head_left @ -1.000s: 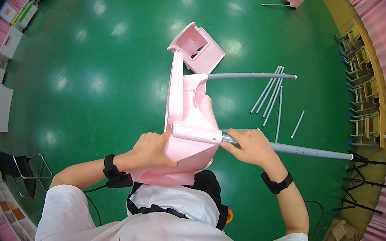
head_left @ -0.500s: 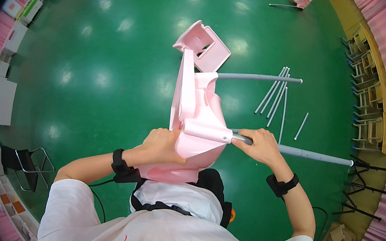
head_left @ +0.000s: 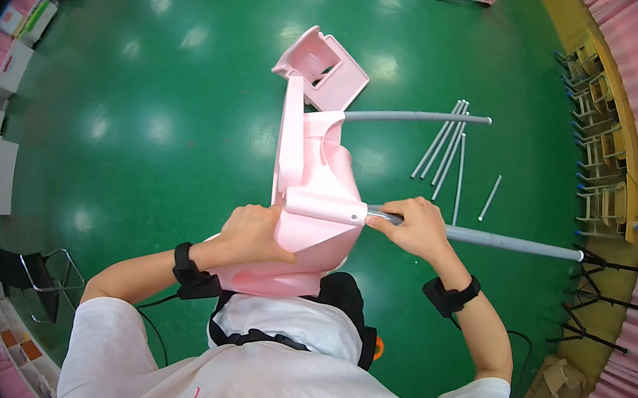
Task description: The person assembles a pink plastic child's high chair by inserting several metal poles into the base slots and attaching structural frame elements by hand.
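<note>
A pink plastic chair seat (head_left: 331,164), shaped like part of a high chair, lies turned on its side against my lap. My left hand (head_left: 253,236) grips its near edge, thumb on the pink shell and the other fingers partly hidden. Out of a socket on the seat's right side comes a grey tube leg (head_left: 511,242), silver near the socket. My right hand (head_left: 417,228) is closed around this tube close to the socket. A second grey tube (head_left: 418,117) sticks out to the right from the seat's far corner.
Beyond the seat, a pink tray-like part (head_left: 328,67) rests on the green floor. Several loose grey tubes (head_left: 448,148) lie to the right, with a shorter tube (head_left: 490,197) beside them. Black stands (head_left: 595,304) and a cardboard box (head_left: 553,395) are at the right; a black chair (head_left: 38,279) is at the left.
The whole view has shifted slightly, so things appear a little farther left and higher. Both hands keep their holds on the seat and the tube.
</note>
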Motion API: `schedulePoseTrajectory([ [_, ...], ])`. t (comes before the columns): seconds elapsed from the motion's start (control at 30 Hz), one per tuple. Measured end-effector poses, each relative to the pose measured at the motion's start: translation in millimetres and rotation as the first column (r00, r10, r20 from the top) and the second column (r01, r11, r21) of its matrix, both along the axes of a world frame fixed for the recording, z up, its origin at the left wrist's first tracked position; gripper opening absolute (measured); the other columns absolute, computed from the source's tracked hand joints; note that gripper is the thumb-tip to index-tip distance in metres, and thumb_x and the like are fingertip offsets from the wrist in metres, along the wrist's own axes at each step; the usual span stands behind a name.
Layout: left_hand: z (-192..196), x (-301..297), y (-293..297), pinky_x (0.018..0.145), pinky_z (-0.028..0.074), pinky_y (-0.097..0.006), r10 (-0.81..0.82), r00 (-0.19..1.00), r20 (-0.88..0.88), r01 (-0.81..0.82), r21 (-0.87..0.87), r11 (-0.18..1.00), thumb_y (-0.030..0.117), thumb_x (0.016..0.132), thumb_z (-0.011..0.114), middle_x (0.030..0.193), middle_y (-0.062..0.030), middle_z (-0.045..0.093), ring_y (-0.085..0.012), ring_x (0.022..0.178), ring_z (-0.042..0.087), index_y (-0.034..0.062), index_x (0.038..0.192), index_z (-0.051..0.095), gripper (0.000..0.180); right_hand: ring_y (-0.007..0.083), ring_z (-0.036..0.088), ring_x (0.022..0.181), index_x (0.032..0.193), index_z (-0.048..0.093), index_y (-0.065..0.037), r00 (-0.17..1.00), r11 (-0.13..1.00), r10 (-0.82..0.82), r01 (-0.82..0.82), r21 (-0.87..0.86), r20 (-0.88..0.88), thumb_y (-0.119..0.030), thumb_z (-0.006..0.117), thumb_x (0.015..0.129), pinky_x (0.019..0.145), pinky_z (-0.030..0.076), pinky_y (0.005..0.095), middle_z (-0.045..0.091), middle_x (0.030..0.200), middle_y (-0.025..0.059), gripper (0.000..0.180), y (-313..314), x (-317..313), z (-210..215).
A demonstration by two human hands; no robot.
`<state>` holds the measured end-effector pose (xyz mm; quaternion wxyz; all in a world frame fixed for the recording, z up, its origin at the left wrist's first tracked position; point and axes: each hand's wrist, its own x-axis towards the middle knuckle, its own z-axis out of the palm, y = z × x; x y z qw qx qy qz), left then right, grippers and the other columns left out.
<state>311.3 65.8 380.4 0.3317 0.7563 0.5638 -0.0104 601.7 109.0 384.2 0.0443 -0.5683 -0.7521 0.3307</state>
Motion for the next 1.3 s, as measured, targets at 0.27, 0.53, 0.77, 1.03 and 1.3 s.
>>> schedulePoseTrajectory([
  [0.27, -1, -3, 0, 0.061, 0.054, -0.042, -0.009, 0.998, -0.060, 0.008, -0.016, 1.000, 0.041, 0.058, 0.074, 0.068, -0.0230, 0.064, -0.0384, 0.063, 0.065, -0.0062, 0.085, 0.060, 0.056, 0.0321, 0.065, 0.068, 0.097, 0.075, -0.013, 0.999, 1.000, 0.027, -0.027, 0.005, 0.018, -0.043, 0.067, 0.080, 0.063, 0.050, 0.0417, 0.068, 0.070, 0.0113, 0.035, -6, -3, 0],
  [0.53, -8, -7, -2, 0.060, 0.053, -0.042, -0.017, 0.999, 0.039, 0.017, -0.001, 1.000, 0.041, 0.058, 0.074, 0.065, -0.0218, 0.062, -0.0378, 0.060, 0.064, -0.0063, 0.083, 0.059, 0.055, 0.0320, 0.066, 0.070, 0.096, 0.073, -0.008, 0.988, 0.982, 0.144, -0.136, 0.129, -0.050, -0.038, 0.065, 0.083, 0.062, 0.051, 0.0394, 0.070, 0.079, 0.0125, 0.034, -8, 1, 1],
  [0.77, -11, -9, -4, 0.061, 0.053, -0.041, -0.021, 1.000, 0.007, 0.021, 0.000, 1.000, 0.041, 0.056, 0.076, 0.067, -0.0219, 0.064, -0.0363, 0.061, 0.064, -0.0070, 0.085, 0.059, 0.059, 0.0333, 0.065, 0.065, 0.098, 0.074, -0.008, 0.987, 0.985, 0.138, -0.128, 0.120, -0.083, -0.036, 0.064, 0.082, 0.062, 0.051, 0.0419, 0.068, 0.071, 0.0141, 0.034, -8, 1, 0],
  [1.03, -8, -10, -6, 0.059, 0.053, -0.041, -0.015, 1.000, 0.008, 0.015, 0.005, 1.000, 0.041, 0.057, 0.075, 0.063, -0.0219, 0.061, -0.0373, 0.059, 0.063, -0.0065, 0.080, 0.058, 0.055, 0.0332, 0.065, 0.064, 0.096, 0.074, -0.007, 0.990, 0.991, 0.109, -0.102, 0.081, -0.085, -0.036, 0.065, 0.081, 0.062, 0.052, 0.0408, 0.069, 0.073, 0.0149, 0.034, -10, -2, 6],
  [1.3, -15, -12, -7, 0.057, 0.052, -0.042, -0.019, 0.998, 0.060, 0.014, 0.078, 0.997, 0.041, 0.057, 0.074, 0.059, -0.0216, 0.060, -0.0376, 0.057, 0.062, -0.0062, 0.075, 0.057, 0.053, 0.0302, 0.064, 0.061, 0.093, 0.074, -0.006, 0.994, 0.992, 0.076, -0.068, 0.108, -0.078, -0.032, 0.070, 0.078, 0.058, 0.050, 0.0370, 0.068, 0.071, 0.0139, 0.030, -10, -4, 3],
])
